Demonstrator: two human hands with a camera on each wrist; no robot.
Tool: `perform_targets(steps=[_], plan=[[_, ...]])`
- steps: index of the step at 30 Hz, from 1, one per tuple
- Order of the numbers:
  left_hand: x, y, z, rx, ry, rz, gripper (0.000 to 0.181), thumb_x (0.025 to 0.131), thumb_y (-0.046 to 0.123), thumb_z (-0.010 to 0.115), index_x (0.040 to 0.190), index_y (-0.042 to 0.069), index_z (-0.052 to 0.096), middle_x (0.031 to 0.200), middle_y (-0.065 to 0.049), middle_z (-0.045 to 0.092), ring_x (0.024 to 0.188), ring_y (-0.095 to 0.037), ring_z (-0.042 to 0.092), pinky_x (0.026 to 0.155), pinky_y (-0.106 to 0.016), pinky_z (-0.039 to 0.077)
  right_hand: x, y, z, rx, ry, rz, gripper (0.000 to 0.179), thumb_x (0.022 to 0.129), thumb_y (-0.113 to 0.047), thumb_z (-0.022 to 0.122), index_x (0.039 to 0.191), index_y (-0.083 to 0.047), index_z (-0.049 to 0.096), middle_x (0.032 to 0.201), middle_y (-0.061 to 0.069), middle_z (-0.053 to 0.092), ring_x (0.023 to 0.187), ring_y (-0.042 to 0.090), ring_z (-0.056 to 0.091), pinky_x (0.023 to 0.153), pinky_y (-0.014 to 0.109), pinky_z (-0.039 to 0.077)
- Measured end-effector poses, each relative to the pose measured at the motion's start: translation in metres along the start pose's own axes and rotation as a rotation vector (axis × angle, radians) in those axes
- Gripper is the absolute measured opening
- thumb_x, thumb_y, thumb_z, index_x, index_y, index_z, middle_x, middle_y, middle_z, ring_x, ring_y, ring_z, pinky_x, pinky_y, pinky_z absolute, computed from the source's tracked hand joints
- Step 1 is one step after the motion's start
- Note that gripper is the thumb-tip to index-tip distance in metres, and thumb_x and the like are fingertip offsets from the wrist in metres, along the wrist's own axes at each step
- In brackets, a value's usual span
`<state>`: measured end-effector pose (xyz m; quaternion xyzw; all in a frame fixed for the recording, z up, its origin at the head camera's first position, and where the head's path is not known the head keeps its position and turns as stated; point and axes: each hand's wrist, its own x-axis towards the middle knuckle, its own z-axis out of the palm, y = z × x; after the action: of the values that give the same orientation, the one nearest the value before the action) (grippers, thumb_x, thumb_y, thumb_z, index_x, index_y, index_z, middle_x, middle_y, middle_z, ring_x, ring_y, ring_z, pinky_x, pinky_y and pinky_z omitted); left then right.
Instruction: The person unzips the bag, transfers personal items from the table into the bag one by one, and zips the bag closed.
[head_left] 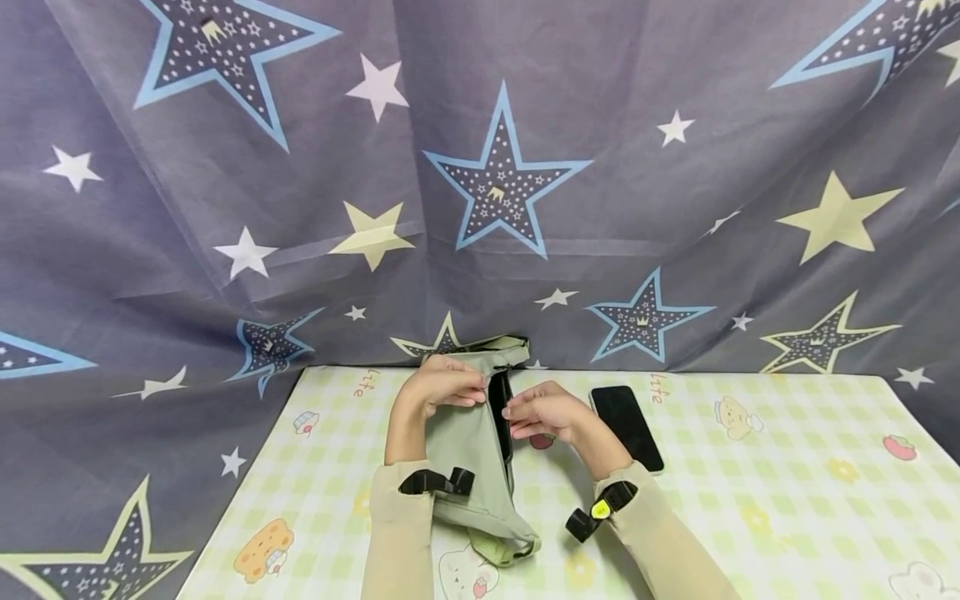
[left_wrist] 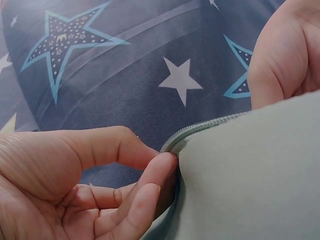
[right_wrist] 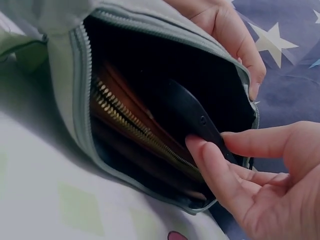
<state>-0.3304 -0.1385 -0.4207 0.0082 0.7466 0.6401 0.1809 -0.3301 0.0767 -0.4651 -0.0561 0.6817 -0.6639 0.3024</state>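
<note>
A light green zippered bag [head_left: 468, 467] lies on the table with its zip undone and its mouth facing right. My left hand [head_left: 442, 385] pinches the zip edge between thumb and fingers, as the left wrist view shows close up. At the bag's mouth, my right hand [right_wrist: 270, 175] pinches a slim black object [right_wrist: 192, 107] with a rounded end and a small round mark; its lower part is behind the fingers. Inside the bag beside it sits a brown pouch [right_wrist: 122, 82] with a gold-toothed zip. The dark lining hides whatever lies deeper.
A smartphone [head_left: 628, 427] with a dark screen lies right of the bag, behind my right wrist. The table [head_left: 825, 517] has a green checked cover with cartoon prints. A grey-purple curtain [head_left: 622, 208] with stars hangs along its far edge.
</note>
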Motion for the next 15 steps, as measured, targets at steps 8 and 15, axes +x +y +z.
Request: perform_targets(steps=[8,15], plan=[[-0.0008,0.0020,-0.0002,0.003,-0.007,-0.010,0.028,0.092,0.003,0.065,0.113,-0.014,0.067,0.067,0.003,0.071,0.064,-0.005,0.070,0.063,-0.016,0.061,0.0011,-0.0006,0.0005,-0.028,0.001,-0.005,0.019,0.096,0.000,0.064,0.111,0.012,0.063,0.086,0.003,0.072,0.069,0.013,0.071,0.071,0.027,0.065],[-0.0006,0.0025,0.0006,0.002,-0.017,-0.021,0.028,0.092,0.003,0.065,0.114,-0.014,0.067,0.068,0.002,0.072,0.065,-0.006,0.071,0.065,-0.018,0.062,0.0026,0.0027,0.0054,-0.011,-0.025,-0.029,0.022,0.096,0.002,0.064,0.113,0.016,0.063,0.078,0.003,0.071,0.069,0.013,0.071,0.072,0.027,0.065]])
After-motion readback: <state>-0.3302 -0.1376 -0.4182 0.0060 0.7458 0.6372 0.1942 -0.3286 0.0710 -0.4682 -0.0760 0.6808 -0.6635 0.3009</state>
